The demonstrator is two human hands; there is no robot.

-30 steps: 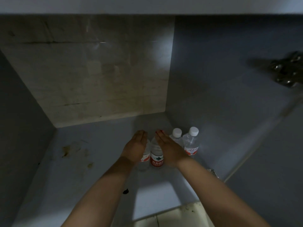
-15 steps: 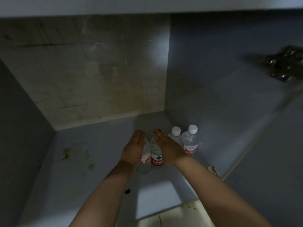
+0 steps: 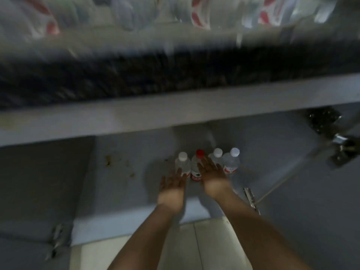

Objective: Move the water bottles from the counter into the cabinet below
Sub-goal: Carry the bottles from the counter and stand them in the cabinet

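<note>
Several small clear water bottles stand upright in a row on the grey cabinet floor (image 3: 120,184): a white-capped bottle (image 3: 182,162) at the left, a red-capped bottle (image 3: 195,166) beside it, then two more white-capped ones (image 3: 217,157) (image 3: 231,160). My left hand (image 3: 172,184) hovers just in front of the leftmost bottle, fingers straight, holding nothing. My right hand (image 3: 211,173) is flat and empty, covering the lower part of the third bottle. Blurred bottles with red labels (image 3: 196,14) sit on the counter above.
The dark counter edge (image 3: 175,78) and a grey rail (image 3: 175,114) run across above the cabinet opening. Both cabinet doors are swung out, with hinges at left (image 3: 56,240) and right (image 3: 251,199). Stains mark the cabinet floor at left (image 3: 108,162). Pale floor tile (image 3: 204,246) lies below.
Both hands have let go of the two bottles and drawn back toward me. The view has risen and pulled out of the cabinet, so the counter now shows.
</note>
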